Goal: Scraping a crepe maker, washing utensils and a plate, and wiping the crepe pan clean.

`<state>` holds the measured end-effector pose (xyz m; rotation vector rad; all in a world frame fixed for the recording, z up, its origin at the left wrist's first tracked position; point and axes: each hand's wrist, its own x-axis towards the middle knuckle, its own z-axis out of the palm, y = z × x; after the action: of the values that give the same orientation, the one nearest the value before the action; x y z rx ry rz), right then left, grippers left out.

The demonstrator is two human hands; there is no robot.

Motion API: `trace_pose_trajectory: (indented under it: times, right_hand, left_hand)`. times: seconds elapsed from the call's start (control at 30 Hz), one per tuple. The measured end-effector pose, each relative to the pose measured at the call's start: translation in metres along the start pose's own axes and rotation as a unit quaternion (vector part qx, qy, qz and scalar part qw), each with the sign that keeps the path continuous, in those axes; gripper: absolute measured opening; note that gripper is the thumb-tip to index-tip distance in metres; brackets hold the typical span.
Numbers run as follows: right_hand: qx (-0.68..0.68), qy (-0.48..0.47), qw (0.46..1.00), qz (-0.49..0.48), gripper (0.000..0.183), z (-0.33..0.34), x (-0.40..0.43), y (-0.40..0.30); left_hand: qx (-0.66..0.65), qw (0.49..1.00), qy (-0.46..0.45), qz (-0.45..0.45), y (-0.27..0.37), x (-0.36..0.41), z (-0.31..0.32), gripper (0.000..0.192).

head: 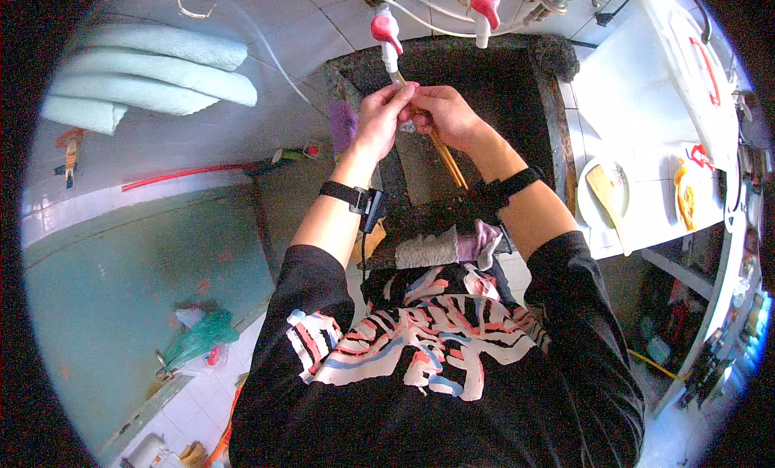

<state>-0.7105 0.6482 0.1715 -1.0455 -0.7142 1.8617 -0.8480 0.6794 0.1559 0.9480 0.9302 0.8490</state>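
Observation:
My left hand (pixel 376 120) and my right hand (pixel 447 114) meet over a dark stone sink (pixel 560 147), just below a white plastic tap with a red handle (pixel 385 31). Between them they grip a bundle of wooden chopsticks (pixel 449 159). The upper ends poke out near the tap's spout, and the longer part slants down out of my right hand into the basin. My fingers hide the middle of the bundle. A second red-handled tap (pixel 484 11) is to the right.
Right of the sink, a tiled counter holds a white plate (pixel 590 211) with a wooden spatula (pixel 607 202) across it. Pale green towels (pixel 151 74) hang on the left. Grey and purple cloths (pixel 445 245) drape over the sink's front edge. A green plastic bag (pixel 203 338) hangs lower left.

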Motion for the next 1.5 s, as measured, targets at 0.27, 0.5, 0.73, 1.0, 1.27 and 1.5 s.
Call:
trace_pose_trajectory:
  times: [0.27, 0.5, 0.73, 1.0, 1.27, 1.5]
  right_hand:
    - [0.042, -0.042, 0.997, -0.041, 0.025, -0.007, -0.011, 0.005]
    - [0.108, -0.06, 0.992, -0.039, 0.026, -0.01, -0.011, 0.014]
    - [0.111, -0.066, 0.99, -0.057, 0.025, -0.016, -0.007, 0.023]
    - [-0.034, 0.019, 0.999, -0.026, 0.024, 0.003, -0.008, 0.025]
    - [-0.346, 0.171, 0.915, -0.115, 0.037, -0.006, 0.006, 0.019]
    - [-0.501, 0.096, 0.847, -0.152, 0.03, -0.008, 0.011, 0.006]
  left_hand:
    - [0.004, 0.999, -0.038, 0.006, 0.005, 0.001, 0.0, 0.044]
    - [-0.062, 0.994, -0.083, -0.026, 0.001, -0.005, -0.004, 0.043]
    - [-0.053, 0.995, -0.08, -0.013, 0.006, -0.012, -0.003, 0.037]
    - [0.068, 0.997, 0.029, 0.03, 0.0, 0.005, -0.008, 0.037]
    - [-0.076, 0.996, 0.021, -0.029, -0.01, 0.044, 0.013, 0.022]
    - [-0.067, 0.987, -0.065, -0.131, 0.022, 0.038, 0.001, 0.048]
